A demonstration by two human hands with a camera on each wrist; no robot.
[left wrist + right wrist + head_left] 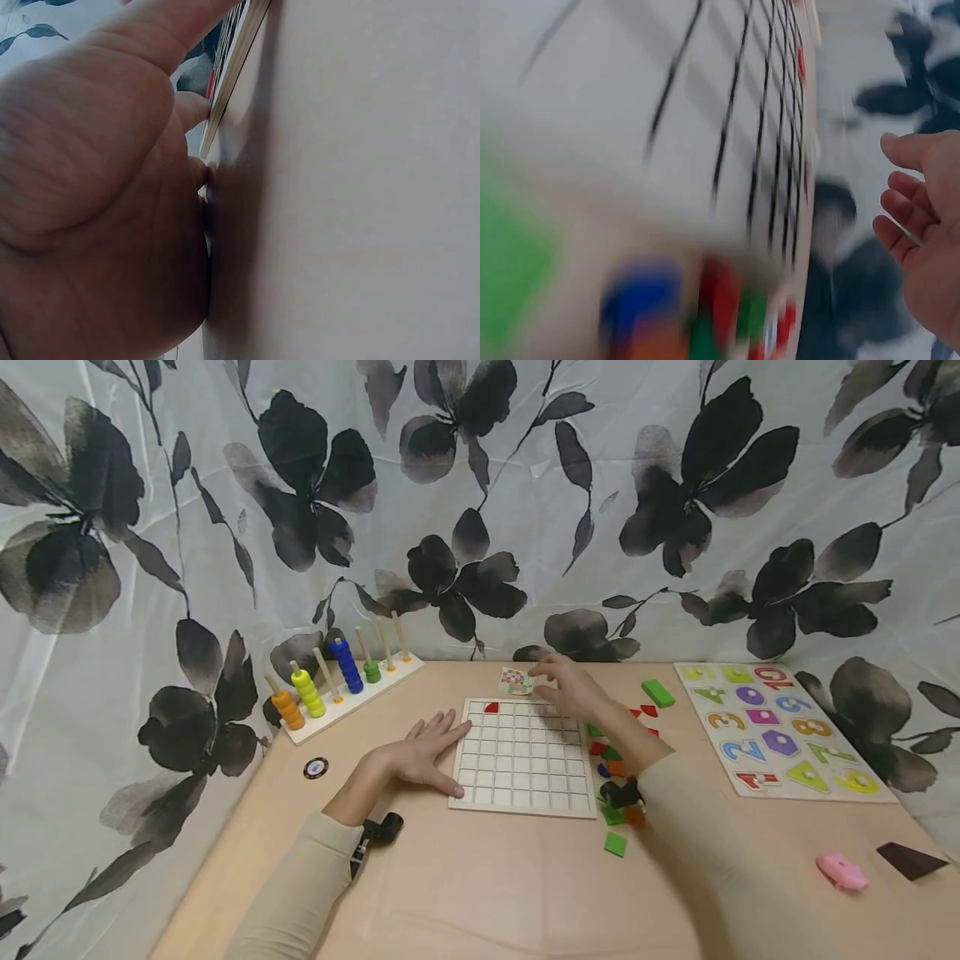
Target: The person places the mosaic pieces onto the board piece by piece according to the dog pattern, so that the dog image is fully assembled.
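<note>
A white grid board (517, 768) lies on the table with one red quarter-round piece (491, 707) in its far row. My left hand (416, 756) rests at the board's left edge, fingers spread and thumb near the front corner. In the left wrist view, that palm (82, 187) faces the board's side (238, 67). Over the far right corner is my right hand (570, 685), fingertips close to a small printed card (516, 681) behind the board. The right wrist view shows loosely bent fingers (904, 202) with nothing between them.
Loose coloured pieces (615, 768) lie along the board's right side, with a green block (657, 693) beyond. A number puzzle (795, 727) is at right, near a pink object (842, 871) and a dark wedge (911, 860). Back left stand a peg counter (360, 693) and a round chip (316, 767).
</note>
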